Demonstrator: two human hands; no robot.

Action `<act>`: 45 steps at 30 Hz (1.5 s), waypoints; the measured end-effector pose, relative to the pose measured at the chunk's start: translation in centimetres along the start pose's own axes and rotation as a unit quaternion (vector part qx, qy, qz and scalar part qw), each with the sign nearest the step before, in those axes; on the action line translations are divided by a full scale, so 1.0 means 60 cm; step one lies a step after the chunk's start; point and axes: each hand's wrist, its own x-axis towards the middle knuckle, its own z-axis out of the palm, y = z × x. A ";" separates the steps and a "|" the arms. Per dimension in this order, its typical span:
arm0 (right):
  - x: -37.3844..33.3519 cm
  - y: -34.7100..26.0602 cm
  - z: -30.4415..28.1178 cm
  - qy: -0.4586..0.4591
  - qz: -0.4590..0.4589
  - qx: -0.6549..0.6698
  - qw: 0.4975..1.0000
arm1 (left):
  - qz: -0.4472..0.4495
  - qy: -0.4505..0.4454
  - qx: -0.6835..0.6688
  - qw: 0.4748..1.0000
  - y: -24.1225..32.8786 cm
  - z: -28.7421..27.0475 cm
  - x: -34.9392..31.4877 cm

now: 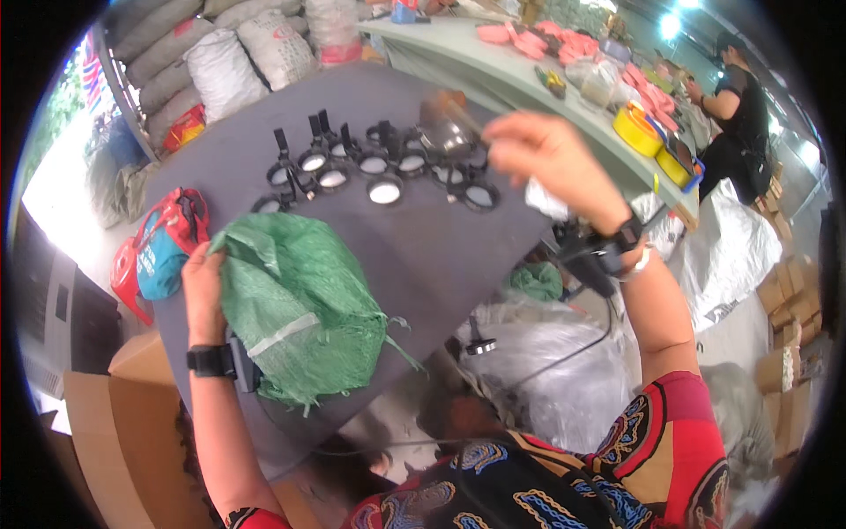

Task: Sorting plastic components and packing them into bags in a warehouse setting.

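My left hand grips the upper left edge of a crumpled green woven sack, which lies over the near part of a dark grey table. My right hand is raised above the table's right side, its fingers smeared by motion. At its fingertips is a blurred brownish and shiny thing; its kind cannot be made out. Below and left of it stand several black round rings with pale discs and short black handles, such as this one. Some lean against or overlap each other.
A red and teal bag lies at the table's left edge. Filled sacks are stacked behind. A pale side table holds pink pieces and yellow tape rolls. Cardboard boxes stand lower left; a person stands far right.
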 end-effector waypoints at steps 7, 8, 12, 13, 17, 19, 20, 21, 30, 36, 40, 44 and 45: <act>-0.232 0.229 0.111 -0.229 0.303 0.026 0.925 | -0.031 0.030 0.035 0.998 0.052 -0.010 -0.184; -0.255 0.252 0.140 -0.255 0.317 0.041 0.912 | -0.035 0.036 0.043 0.998 0.049 -0.019 -0.214; -0.350 0.417 0.262 -0.284 0.164 -0.155 0.932 | -0.052 0.089 -0.018 0.995 0.012 -0.016 -0.260; -0.367 0.457 0.296 -0.291 0.190 -0.191 0.918 | -0.050 0.097 -0.024 0.994 0.013 -0.018 -0.266; -0.391 0.495 0.368 -0.375 0.278 -0.270 0.842 | -0.045 0.200 -0.048 0.978 0.113 -0.018 -0.252; -0.409 0.512 0.372 -0.412 0.258 -0.280 0.828 | 0.020 0.201 0.031 0.979 0.141 -0.068 -0.217; -0.413 0.509 0.377 -0.406 0.231 -0.311 0.828 | 0.048 0.211 0.061 0.974 0.153 -0.087 -0.195; -0.414 0.505 0.383 -0.398 0.203 -0.341 0.827 | 0.071 0.242 0.091 0.963 0.172 -0.070 -0.188; -0.377 0.450 0.333 -0.325 0.271 -0.233 0.876 | -0.151 -0.058 0.279 0.947 0.036 -0.028 -0.128; -0.338 0.396 0.185 -0.191 0.432 0.221 0.853 | -0.025 0.032 0.371 0.928 0.047 -0.045 -0.145; -0.304 0.303 0.107 -0.190 0.401 0.359 0.821 | 0.307 0.140 0.543 0.769 0.133 0.017 -0.238; -0.292 0.244 0.036 -0.209 0.349 0.368 0.836 | 0.299 -0.193 0.380 0.854 0.232 0.154 -0.391; -0.281 0.229 0.028 -0.233 0.329 0.371 0.836 | 0.270 -0.379 0.323 0.824 0.242 0.175 -0.412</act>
